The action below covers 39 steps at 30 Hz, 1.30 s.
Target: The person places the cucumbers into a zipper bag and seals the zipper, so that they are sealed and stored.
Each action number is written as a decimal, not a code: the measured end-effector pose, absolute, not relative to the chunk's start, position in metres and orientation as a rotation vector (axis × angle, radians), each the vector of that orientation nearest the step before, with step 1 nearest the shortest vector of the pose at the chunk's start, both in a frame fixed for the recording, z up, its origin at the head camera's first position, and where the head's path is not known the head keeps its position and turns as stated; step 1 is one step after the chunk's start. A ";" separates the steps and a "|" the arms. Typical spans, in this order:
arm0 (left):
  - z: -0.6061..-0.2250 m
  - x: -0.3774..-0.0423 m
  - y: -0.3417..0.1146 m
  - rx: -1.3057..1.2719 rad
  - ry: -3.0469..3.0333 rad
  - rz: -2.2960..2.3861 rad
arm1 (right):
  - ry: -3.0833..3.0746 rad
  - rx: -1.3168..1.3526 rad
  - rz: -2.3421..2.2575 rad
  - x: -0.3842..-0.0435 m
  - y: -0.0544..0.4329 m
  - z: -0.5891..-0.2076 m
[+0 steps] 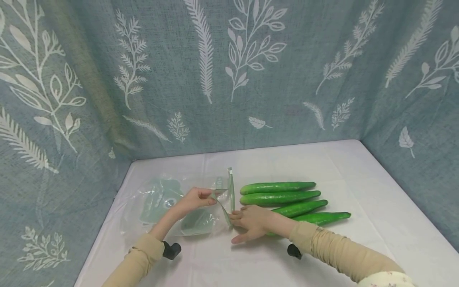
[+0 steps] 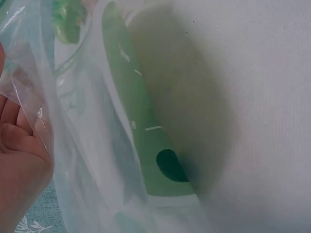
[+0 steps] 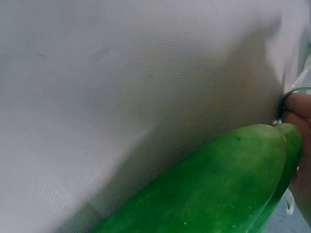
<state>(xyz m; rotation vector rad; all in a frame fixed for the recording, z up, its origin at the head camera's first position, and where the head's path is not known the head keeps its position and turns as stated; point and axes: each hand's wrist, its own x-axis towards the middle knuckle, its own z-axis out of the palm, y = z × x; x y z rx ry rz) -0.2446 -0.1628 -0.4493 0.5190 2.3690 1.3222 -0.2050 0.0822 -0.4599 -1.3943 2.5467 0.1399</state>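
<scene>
A clear plastic zip bag (image 1: 197, 221) with green printing lies flat, its mouth facing right. My left hand (image 1: 193, 199) pinches the upper layer by its green zip edge, holding the mouth apart; a green printed panel (image 2: 138, 111) fills much of the left wrist view. The far part of the mouth's edge (image 1: 231, 191) stands up. My right hand (image 1: 256, 221) has its fingers extended to the near corner of the mouth, thumb spread apart. Several green cucumbers (image 1: 283, 198) lie side by side to its right. The hand hides the left ends of the nearer cucumbers (image 3: 209, 179).
A white cloth (image 1: 287, 163) covers the table. Blue-green curtains (image 1: 222, 131) with white leaf prints stand along its back and sides. Dark wrist-camera parts (image 1: 172, 250) stick out beneath both beige sleeves (image 1: 344, 251).
</scene>
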 end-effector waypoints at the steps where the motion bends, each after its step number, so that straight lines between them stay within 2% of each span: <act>1: -0.450 -0.244 -0.162 0.516 2.376 1.321 | 2.550 -1.400 0.148 -0.205 0.082 -0.460; 27: -0.457 -0.242 -0.156 0.451 2.419 1.343 | 2.715 -1.568 0.037 -0.203 0.102 -0.450; 39: -0.459 -0.242 -0.157 0.402 2.428 1.333 | 2.713 -1.351 -0.379 -0.196 0.122 -0.429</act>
